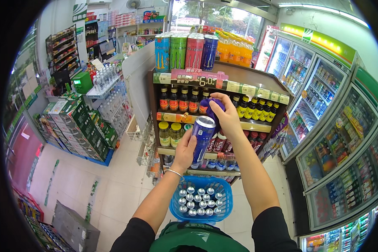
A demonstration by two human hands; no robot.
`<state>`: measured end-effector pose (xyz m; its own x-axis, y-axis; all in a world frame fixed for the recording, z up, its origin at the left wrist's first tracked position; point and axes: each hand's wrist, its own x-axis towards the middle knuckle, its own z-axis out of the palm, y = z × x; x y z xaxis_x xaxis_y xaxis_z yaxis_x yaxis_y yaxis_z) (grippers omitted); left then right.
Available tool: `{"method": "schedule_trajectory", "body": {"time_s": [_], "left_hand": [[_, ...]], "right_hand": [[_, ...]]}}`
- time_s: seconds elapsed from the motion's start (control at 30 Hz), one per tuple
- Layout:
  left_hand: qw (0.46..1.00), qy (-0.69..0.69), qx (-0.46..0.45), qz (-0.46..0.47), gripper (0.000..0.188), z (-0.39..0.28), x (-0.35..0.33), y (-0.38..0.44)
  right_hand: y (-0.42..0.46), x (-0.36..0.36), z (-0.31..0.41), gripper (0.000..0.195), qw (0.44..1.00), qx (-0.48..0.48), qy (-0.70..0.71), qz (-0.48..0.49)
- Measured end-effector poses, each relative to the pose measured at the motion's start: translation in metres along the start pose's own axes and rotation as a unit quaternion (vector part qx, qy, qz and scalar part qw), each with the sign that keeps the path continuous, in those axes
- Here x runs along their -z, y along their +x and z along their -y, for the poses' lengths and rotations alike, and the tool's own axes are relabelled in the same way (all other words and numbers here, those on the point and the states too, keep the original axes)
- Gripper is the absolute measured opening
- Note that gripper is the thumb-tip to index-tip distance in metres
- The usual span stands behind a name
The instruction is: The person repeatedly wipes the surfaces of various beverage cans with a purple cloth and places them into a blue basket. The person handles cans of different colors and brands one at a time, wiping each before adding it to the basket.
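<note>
In front of the shelf unit, my left hand [186,151] is wrapped around a tall dark blue drink can [203,138], its silver lid tilted up toward me. My right hand [224,111] grips a bunched purple cloth [212,107] just above and behind the can. Whether the cloth touches the can cannot be made out. Below my forearms sits a blue plastic basket [227,201] with several silver-topped cans [203,204] standing upright in it. On the shelf top are tall cans in light blue [162,53], green [178,52], pink [194,52] and dark blue [209,53].
The brown shelf unit [255,73] holds small dark bottles [184,99], yellow-lidded jars [164,134] and red-lidded bottles. Orange drink bottles [234,50] stand at its back. Glass-door fridges [321,82] line the right. Stacked cartons [78,126] and a grey metal box [74,226] are on the left.
</note>
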<state>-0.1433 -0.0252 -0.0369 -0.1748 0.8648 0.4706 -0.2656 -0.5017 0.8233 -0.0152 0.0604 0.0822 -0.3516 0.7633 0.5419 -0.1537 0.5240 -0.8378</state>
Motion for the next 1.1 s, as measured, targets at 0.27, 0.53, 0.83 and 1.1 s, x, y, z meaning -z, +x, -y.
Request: {"method": "schedule_trajectory", "body": {"time_s": [0.27, 0.53, 0.83, 1.1], "left_hand": [[0.992, 0.091, -0.083, -0.041, 0.050, 0.010, 0.002, -0.008], [0.999, 0.022, -0.017, -0.021, 0.050, 0.017, -0.005, -0.029], [0.919, 0.384, -0.077, -0.048, 0.065, -0.018, -0.003, -0.020], [0.972, 0.225, 0.058, 0.035, 0.063, 0.000, -0.014, -0.033]], "right_hand": [[-0.048, -0.017, 0.017, 0.024, 0.882, 0.319, -0.347, 0.012], [-0.064, -0.017, 0.010, 0.011, 0.965, 0.158, -0.207, -0.042], [-0.081, -0.009, 0.014, 0.029, 0.864, 0.345, -0.358, 0.079], [-0.019, 0.026, -0.019, 0.026, 0.927, -0.142, -0.008, 0.346]]}}
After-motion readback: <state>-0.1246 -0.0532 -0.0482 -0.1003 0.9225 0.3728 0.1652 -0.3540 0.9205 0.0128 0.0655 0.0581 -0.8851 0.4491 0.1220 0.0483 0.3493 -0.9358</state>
